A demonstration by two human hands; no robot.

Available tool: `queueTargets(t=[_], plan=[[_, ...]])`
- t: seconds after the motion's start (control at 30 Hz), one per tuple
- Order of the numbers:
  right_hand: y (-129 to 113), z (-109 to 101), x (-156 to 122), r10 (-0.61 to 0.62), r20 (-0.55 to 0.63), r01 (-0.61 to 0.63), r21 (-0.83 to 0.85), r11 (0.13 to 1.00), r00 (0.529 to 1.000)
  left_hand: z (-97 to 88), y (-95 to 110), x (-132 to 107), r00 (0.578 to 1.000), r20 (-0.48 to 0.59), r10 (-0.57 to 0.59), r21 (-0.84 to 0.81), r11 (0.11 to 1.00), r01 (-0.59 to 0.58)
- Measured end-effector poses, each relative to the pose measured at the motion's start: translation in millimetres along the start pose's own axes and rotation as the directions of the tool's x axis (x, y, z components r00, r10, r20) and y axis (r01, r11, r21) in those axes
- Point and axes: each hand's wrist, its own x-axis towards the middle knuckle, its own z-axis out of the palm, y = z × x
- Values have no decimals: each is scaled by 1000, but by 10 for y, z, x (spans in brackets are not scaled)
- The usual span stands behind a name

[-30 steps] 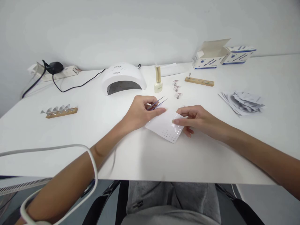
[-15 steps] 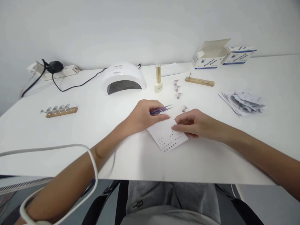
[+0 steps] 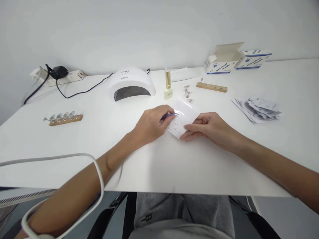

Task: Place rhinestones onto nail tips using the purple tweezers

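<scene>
Pinching the lower right edge of a glossy white sheet [image 3: 188,109], the right hand [image 3: 211,127] keeps its thumb on top and its other fingers underneath. That sheet, slightly bowed and dotted with small dark studs in rows, is in front of the cream glass bottle [image 3: 168,93], a little to its right. From the left, the left hand [image 3: 152,124] has its fingers closed around one pair of purple tweezers [image 3: 169,115], silvery tips over the sheet; whether they touch it, I can't tell from here.

There's a wide smooth stretch of white desk [image 3: 199,169] between the sheet and the front edge, well forward of the bottle. Just right of the bottle are three small metal stands [image 3: 187,94] with clear tips, so the sheet has little room on its far side.

Left of the bottle sits one arched plastic lamp [image 3: 132,75]; farther left and forward, a wooden strip [image 3: 66,121] carries five flared metal holders [image 3: 59,117]. Right of the bottle I count one wooden bar [image 3: 211,87] with a single metal peg [image 3: 201,80], two cardboard boxes [image 3: 220,67], one lid raised, and a heap of crumpled paper packets [image 3: 259,111], too jumbled to count.
</scene>
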Motion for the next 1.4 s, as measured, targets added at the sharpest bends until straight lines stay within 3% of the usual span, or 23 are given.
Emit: queueTargets(t=[0.2, 0.53, 1.4], plan=[[-2, 7, -11, -23, -58, 22, -28, 999, 998, 79, 3, -52, 996, 47, 80, 8, 997, -80], [54, 19, 13, -26, -153, 19, -48, 999, 988, 87, -24, -51, 990, 129, 50, 83, 995, -61], [50, 15, 19, -37, -148, 28, -62, 998, 988, 125, -47, -57, 990, 138, 1, 80, 997, -12]])
